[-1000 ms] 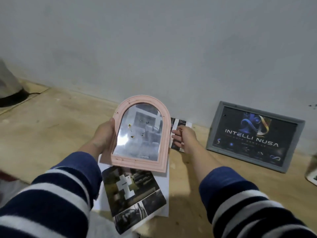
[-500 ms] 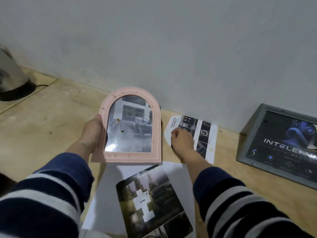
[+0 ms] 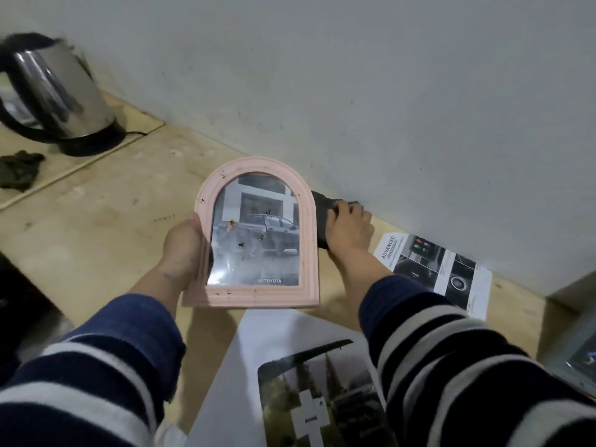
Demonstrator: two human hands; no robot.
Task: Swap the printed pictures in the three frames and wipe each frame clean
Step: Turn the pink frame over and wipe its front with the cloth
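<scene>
Right hand (image 3: pixel 350 229) moved off printout, now grips dark cloth (image 3: pixel 322 217) behind pink frame (image 3: pixel 258 237); left hand (image 3: pixel 183 250) grips frame. Wipe flat across glass.

Illumination is dim, soft and even. Glare occupies the lower-left glass of the pink frame (image 3: pixel 256 240). The kettle (image 3: pixel 54 91) shows motion blur. Wide-angle distortion bends the edges; sleeves (image 3: pixel 451 366) are soft.
</scene>
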